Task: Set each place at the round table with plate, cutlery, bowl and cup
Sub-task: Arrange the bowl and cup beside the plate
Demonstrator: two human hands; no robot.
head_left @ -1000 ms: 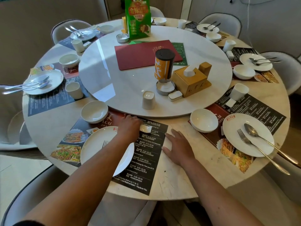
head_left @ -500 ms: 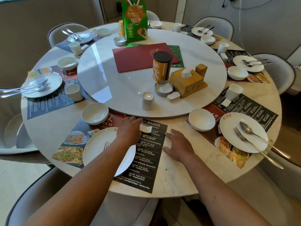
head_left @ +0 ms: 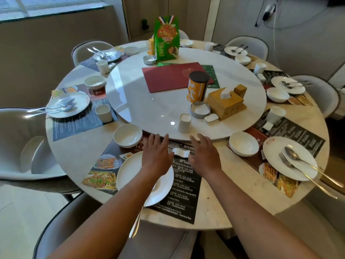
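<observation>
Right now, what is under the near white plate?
The near white round plate lies on a dark printed paper placemat with food photos. A cutlery handle sticks out at its near edge; the left forearm covers the rest.

My two hands flank the rest, with bare mat behind it. The turntable rim and a cup block the way ahead. A bowl stands left, another bowl right; open worktop lies between.

Plate on placemat, bowl at 11 o'clock, cutlery rest at 2.
</observation>
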